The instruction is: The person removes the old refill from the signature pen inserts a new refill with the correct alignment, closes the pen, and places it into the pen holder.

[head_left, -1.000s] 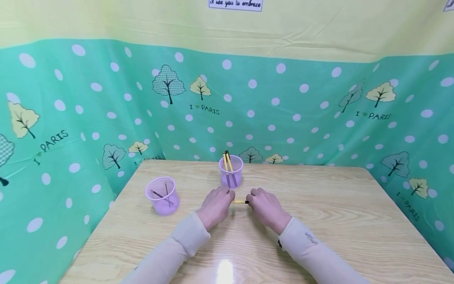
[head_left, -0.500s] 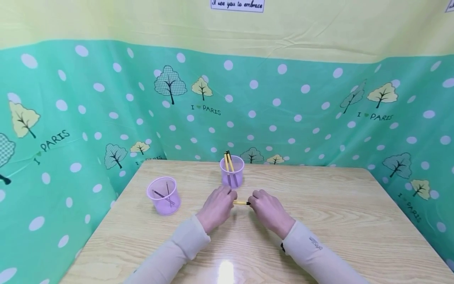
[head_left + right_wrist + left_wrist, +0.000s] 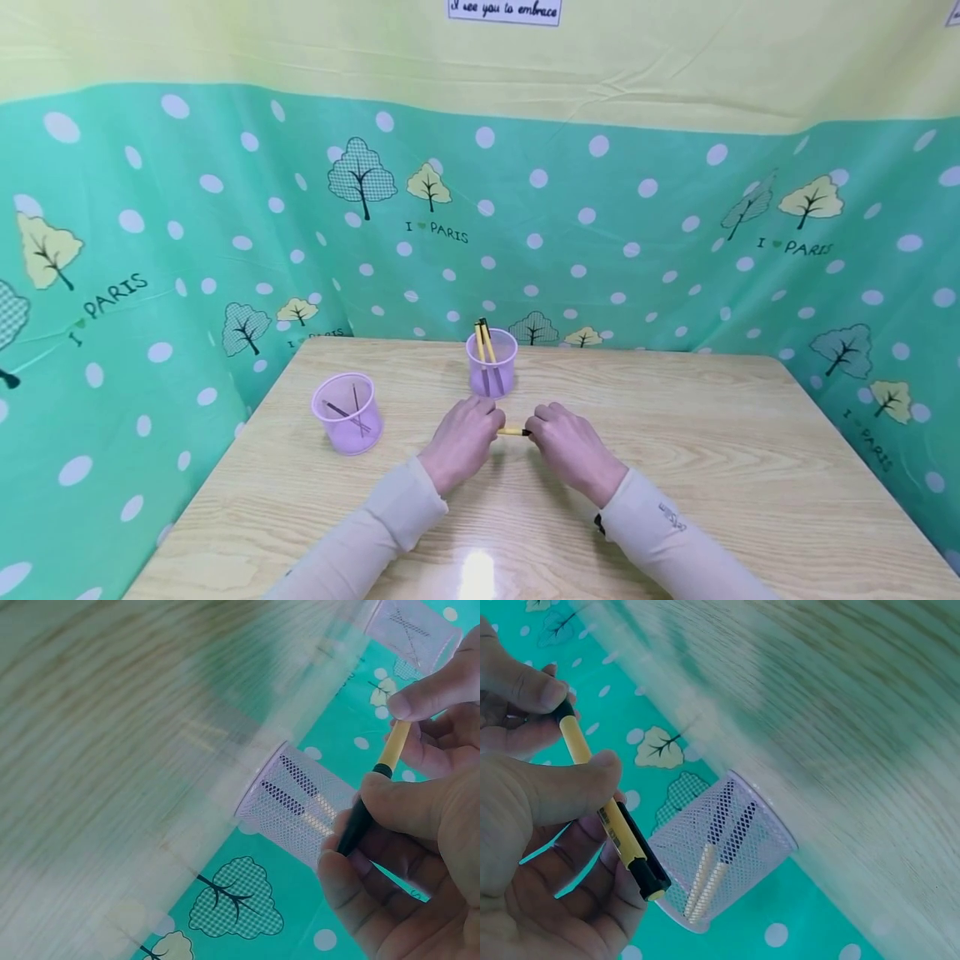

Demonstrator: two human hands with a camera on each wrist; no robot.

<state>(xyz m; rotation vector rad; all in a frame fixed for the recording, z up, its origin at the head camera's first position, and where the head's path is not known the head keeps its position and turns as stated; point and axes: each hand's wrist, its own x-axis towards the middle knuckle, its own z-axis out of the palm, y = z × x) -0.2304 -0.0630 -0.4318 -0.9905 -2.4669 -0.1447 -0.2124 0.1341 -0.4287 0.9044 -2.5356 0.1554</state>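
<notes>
A yellow pen with black ends (image 3: 513, 432) spans the space between the two hands, above the table. The left hand (image 3: 463, 443) pinches its yellow barrel (image 3: 576, 741) between thumb and fingers; the clip end shows in the left wrist view. The right hand (image 3: 576, 450) pinches the black end (image 3: 358, 823) at the other side. Just behind the hands stands a purple mesh cup (image 3: 492, 375) with two yellow-and-black pens (image 3: 486, 343) leaning in it.
Another purple mesh cup (image 3: 348, 425), holding thin dark sticks (image 3: 356, 408), stands at the left on the wooden table (image 3: 705, 433). A green dotted curtain (image 3: 570, 275) surrounds the table's back and sides.
Both hands keep hold of the pen. In the head view everything, hands included, has shifted slightly to the right; otherwise little differs.
</notes>
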